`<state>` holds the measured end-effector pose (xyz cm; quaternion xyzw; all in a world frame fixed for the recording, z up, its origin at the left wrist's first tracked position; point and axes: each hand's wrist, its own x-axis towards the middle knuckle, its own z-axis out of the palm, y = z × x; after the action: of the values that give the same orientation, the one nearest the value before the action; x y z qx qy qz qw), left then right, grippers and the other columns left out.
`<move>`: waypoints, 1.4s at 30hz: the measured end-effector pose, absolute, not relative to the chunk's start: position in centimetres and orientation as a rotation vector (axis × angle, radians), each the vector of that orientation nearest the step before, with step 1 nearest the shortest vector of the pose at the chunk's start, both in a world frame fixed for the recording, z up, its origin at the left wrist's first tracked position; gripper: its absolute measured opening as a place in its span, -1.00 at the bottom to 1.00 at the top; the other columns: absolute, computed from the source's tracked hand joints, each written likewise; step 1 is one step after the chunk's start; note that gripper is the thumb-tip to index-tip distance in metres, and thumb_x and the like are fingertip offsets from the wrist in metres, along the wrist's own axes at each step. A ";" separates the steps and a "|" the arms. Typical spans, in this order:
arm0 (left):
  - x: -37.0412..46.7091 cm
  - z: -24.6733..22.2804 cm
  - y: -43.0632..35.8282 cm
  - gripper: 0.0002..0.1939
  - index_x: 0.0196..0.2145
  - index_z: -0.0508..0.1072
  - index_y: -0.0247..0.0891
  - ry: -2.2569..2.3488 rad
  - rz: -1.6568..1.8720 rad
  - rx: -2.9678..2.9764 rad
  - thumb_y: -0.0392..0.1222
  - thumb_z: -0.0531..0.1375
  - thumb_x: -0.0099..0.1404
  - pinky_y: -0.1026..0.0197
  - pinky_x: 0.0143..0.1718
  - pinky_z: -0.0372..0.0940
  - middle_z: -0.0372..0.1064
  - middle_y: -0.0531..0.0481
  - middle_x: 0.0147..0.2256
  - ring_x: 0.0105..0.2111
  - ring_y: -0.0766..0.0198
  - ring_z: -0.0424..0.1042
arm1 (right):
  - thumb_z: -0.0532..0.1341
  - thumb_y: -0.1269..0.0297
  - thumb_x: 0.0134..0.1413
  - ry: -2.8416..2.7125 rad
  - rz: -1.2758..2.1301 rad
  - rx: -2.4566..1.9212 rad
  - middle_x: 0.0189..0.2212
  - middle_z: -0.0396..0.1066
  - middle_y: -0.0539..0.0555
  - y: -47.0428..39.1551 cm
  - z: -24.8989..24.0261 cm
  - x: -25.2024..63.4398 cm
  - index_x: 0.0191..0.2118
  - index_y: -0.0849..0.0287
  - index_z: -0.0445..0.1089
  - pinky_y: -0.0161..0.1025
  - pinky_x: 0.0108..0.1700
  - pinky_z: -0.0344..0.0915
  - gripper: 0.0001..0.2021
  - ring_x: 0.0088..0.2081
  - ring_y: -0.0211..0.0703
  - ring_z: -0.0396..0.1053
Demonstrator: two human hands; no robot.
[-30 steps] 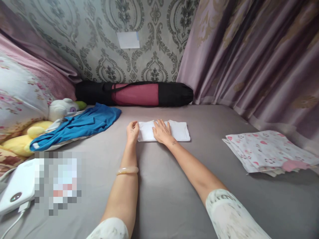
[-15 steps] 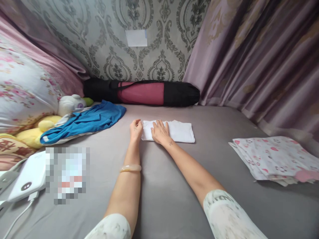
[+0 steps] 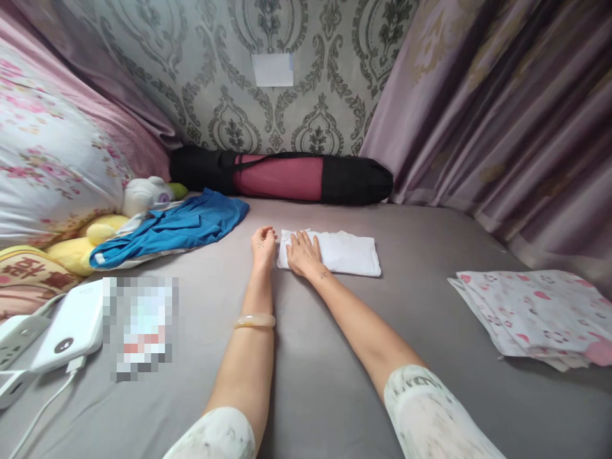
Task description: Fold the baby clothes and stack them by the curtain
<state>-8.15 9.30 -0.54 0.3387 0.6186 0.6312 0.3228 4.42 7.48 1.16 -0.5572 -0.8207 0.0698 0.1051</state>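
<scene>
A folded white cloth [image 3: 351, 254], smooth and soft-looking, lies as a flat, slightly uneven rectangle on a grey bed sheet [image 3: 325, 370], ahead of the person. The right hand [image 3: 305, 253] rests palm down on its left part, fingers spread and straight. The left hand [image 3: 263, 247] is just beside the cloth's left end, fingers curled; whether they pinch anything cannot be told. A glossy, pale bangle [image 3: 255, 321] rings the left forearm. The sheet is matte with faint creases. To the left lie a crumpled blue garment [image 3: 179, 223] and a glossy white power bank [image 3: 76, 319]; to the right, layered heart-print fabric [image 3: 549, 312]. A long black-and-maroon bag [image 3: 282, 177] lies before damask-patterned wallpaper [image 3: 205, 70], beside pleated mauve curtains [image 3: 454, 121].
</scene>
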 end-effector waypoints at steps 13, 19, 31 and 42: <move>-8.7 -0.6 9.3 -0.74 -0.19 0.42 -0.33 1.616 1.706 0.844 -0.24 0.02 0.23 0.16 -0.18 0.41 0.49 -0.18 -0.20 -0.27 0.24 0.54 | -0.20 0.16 0.36 -2.496 0.294 -1.490 0.38 -0.08 0.22 7.5 1.0 2.0 0.36 0.35 0.02 0.09 0.36 -0.29 -0.43 0.39 -0.03 -0.20; -8.4 -0.5 9.3 -0.74 -0.18 0.42 -0.33 1.614 1.676 0.868 -0.24 0.01 0.23 0.19 -0.20 0.40 0.49 -0.17 -0.19 -0.26 0.25 0.53 | -0.17 0.17 0.36 -2.503 0.314 -1.494 0.39 -0.09 0.19 7.7 0.6 1.8 0.36 0.31 0.02 0.08 0.36 -0.29 -0.44 0.40 -0.05 -0.22; -6.2 -0.4 9.7 -0.75 -0.19 0.45 -0.30 1.585 1.624 1.155 -0.22 0.06 0.23 0.09 -0.10 0.38 0.49 -0.15 -0.24 -0.23 0.17 0.52 | -0.14 0.18 0.36 -2.402 0.113 -1.621 0.36 -0.01 0.24 7.2 1.5 7.1 0.33 0.27 0.10 0.21 0.33 -0.36 -0.47 0.38 0.09 -0.14; -4.2 -0.8 9.4 -0.69 -0.15 0.48 -0.24 1.704 1.338 1.671 -0.39 0.06 0.19 0.03 0.04 0.29 0.50 -0.16 -0.14 -0.09 0.08 0.46 | -0.16 0.22 0.36 -2.398 0.144 -1.641 0.37 -0.04 0.25 6.9 1.8 9.0 0.34 0.26 0.09 0.16 0.34 -0.35 -0.48 0.38 0.04 -0.13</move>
<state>-4.23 9.41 -0.81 0.5981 0.6100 0.4790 0.2017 9.03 6.92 1.77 -0.5602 -0.8187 0.0492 0.1160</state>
